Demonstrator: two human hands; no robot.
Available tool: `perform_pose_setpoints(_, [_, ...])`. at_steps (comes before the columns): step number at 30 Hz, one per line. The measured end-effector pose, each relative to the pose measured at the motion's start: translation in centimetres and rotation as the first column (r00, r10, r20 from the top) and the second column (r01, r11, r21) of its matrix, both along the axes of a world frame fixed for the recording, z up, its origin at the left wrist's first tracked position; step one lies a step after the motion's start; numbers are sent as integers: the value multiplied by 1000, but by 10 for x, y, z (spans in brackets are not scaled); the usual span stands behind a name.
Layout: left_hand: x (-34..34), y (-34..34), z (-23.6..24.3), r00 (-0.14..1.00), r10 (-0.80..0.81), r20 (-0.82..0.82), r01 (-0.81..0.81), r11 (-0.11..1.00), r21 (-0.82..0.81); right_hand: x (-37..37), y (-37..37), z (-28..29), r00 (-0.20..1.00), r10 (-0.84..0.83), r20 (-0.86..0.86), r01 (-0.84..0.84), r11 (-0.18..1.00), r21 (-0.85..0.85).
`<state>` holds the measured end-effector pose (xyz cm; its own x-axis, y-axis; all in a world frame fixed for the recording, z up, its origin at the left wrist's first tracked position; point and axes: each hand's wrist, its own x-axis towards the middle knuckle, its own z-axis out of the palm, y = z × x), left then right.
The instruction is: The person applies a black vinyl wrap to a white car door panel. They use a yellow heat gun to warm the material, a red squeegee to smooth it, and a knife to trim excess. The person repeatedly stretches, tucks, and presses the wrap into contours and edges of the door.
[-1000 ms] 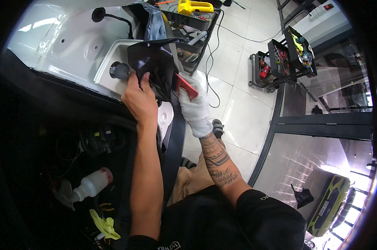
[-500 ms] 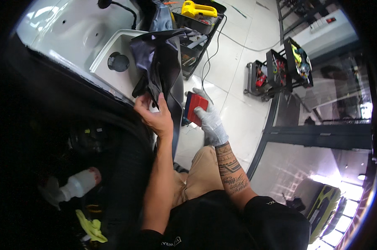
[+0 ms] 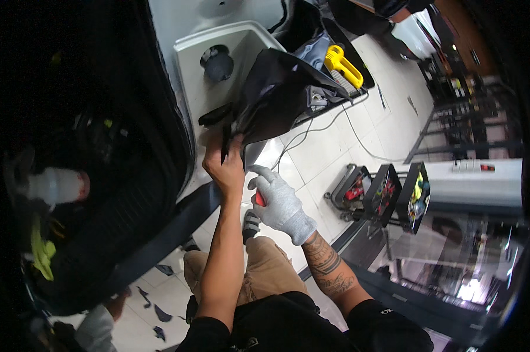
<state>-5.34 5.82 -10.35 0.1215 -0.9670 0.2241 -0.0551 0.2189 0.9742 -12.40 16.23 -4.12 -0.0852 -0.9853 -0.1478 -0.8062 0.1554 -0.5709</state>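
Note:
My bare left hand [image 3: 225,164] pinches the lower edge of a glossy dark film [image 3: 271,100], which drapes over the right side of a light-coloured recessed panel [image 3: 189,70] with a dark round fitting [image 3: 217,63] in it. The film hides part of the panel's lower portion. My right hand [image 3: 277,202], in a light grey knit glove, is just below and right of the left, closed on a red squeegee [image 3: 259,198] that is mostly hidden by the fingers.
A yellow hand tool [image 3: 344,64] lies on a cart behind the film, with cords on the tiled floor [image 3: 306,164]. A tiered black cart [image 3: 382,193] stands right. A spray bottle [image 3: 60,185] and yellow cloth [image 3: 42,249] lie left. Other people show at upper right and lower left.
The view has swung round. My right hand has turned, so its fingers now cover most of the squeegee. My left hand still grips the film, lower on it than a second ago.

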Motion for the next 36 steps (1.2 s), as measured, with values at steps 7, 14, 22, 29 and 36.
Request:
perform_pose_setpoints(7, [-28,-6,-3,904,423,56,-417,904,-95,-45,5,16,966,243,-83,-241,970,36])
perform_pose_setpoints(14, [-5,-3,12,995,84,45,-78,988,-134,-63,11,3,980,198,16,-198,976,95])
perform_pose_setpoints(22, [-2,-11,15,963,249,101,-215,940,-264,-58,15,-19,937,-125,327,122,992,30])
perform_pose_setpoints(29, [-5,-21,9,940,295,171,-222,910,-349,-45,45,-46,110,-603,790,371,763,530])
perform_pose_setpoints(36, [5,-26,2,948,175,267,-99,956,-275,11,15,12,365,-629,686,663,693,282])
